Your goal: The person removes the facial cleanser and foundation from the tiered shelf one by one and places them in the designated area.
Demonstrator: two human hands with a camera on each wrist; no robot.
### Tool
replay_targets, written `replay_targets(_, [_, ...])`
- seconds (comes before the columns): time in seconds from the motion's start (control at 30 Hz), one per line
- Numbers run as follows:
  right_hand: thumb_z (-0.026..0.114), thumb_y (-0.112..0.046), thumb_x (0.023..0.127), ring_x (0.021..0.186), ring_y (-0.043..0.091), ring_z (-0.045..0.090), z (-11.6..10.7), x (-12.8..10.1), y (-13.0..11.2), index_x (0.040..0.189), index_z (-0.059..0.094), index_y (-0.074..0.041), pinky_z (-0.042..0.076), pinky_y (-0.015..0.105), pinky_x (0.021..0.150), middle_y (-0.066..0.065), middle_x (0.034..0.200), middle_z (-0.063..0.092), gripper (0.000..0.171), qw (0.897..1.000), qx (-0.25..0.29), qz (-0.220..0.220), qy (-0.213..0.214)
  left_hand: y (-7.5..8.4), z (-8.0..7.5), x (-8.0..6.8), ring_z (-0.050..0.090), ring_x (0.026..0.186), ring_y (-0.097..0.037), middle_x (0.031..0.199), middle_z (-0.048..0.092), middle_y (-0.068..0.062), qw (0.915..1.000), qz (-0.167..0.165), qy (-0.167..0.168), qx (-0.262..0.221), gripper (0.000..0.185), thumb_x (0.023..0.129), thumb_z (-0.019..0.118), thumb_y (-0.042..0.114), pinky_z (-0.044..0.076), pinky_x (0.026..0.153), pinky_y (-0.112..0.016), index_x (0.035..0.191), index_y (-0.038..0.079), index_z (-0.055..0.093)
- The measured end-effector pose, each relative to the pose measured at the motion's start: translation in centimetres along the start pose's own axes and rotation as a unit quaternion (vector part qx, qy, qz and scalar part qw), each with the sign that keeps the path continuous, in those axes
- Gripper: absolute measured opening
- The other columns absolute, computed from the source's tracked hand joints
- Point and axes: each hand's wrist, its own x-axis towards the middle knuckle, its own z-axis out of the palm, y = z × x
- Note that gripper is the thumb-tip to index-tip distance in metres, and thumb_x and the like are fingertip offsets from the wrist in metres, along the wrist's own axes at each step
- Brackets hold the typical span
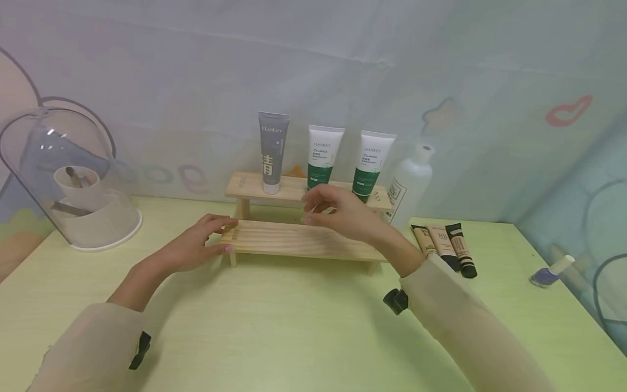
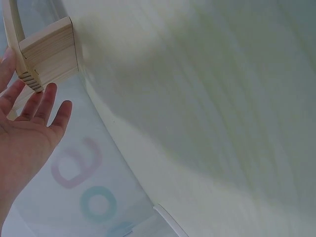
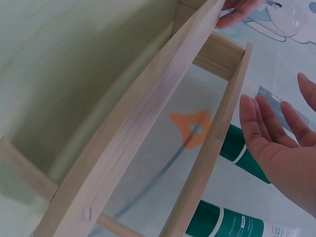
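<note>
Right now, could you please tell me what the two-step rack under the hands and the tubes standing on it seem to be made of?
Two-step rack: pale unfinished wood, likely pine; straight grain lines show along the boards, with no gloss. The left hand touches its end.
Tubes: grey tube and two white-and-green tubes look like soft plastic with a matte to satin skin and printed labels, though that stays a guess.

home vanity corner, skincare tubes (image 1: 325, 157) on wooden rack (image 1: 299, 239); nail polish (image 1: 549, 271), pastel wallpaper
</note>
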Motion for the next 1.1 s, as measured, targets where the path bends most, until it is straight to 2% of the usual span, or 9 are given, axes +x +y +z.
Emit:
replay_targets(0.27, [0.066, -0.009, 0.085, 0.095, 0.019, 0.056, 0.9, 1.5, -0.4, 0.114, 0.055, 0.001, 0.046, 0.030, 0.083, 0.010, 0.106, 0.060, 0.033, 0.998, 0.038, 0.007, 0.042, 0.0, 0.0, 0.0, 0.037, 0.117, -0.041, 0.132, 0.031, -0.024, 1.0000, -0.004, -0.001, -0.003, 0.053, 0.091, 0.058, 0.017, 0.030, 0.091, -0.061, 0.136, -0.002, 0.036])
replay_targets(0.47, [0.066, -0.012, 0.085, 0.098, 0.018, 0.057, 1.5, 2.6, -0.8, 0.115, 0.055, -0.001, 0.045, 0.028, 0.084, 0.012, 0.112, 0.058, 0.034, 0.995, 0.059, 0.021, 0.073, 0.0, 0.0, -0.1, 0.037, 0.117, -0.040, 0.133, 0.030, -0.024, 1.0000, -0.006, -0.002, -0.005, 0.053, 0.091, 0.058, 0.018, 0.031, 0.090, -0.061, 0.136, -0.002, 0.036])
replay_targets(0.63, [0.066, -0.011, 0.085, 0.099, 0.019, 0.057, 2.0, 3.3, -1.2, 0.115, 0.055, 0.000, 0.045, 0.027, 0.085, 0.013, 0.114, 0.057, 0.033, 0.994, 0.075, 0.013, 0.081, -0.1, 0.1, 0.0, 0.037, 0.117, -0.040, 0.133, 0.029, -0.023, 0.9999, -0.006, -0.004, -0.008, 0.054, 0.091, 0.058, 0.019, 0.031, 0.090, -0.061, 0.136, -0.002, 0.036])
replay_targets(1.1, [0.066, -0.011, 0.085, 0.104, 0.021, 0.056, 3.3, 4.7, -1.5, 0.121, 0.050, 0.000, 0.046, 0.028, 0.084, 0.012, 0.119, 0.055, 0.041, 0.987, 0.085, 0.050, 0.130, 0.0, 0.0, -0.1, 0.037, 0.117, -0.040, 0.133, 0.029, -0.023, 0.9999, -0.009, -0.005, -0.005, 0.054, 0.092, 0.057, 0.019, 0.031, 0.089, -0.062, 0.136, -0.002, 0.036])
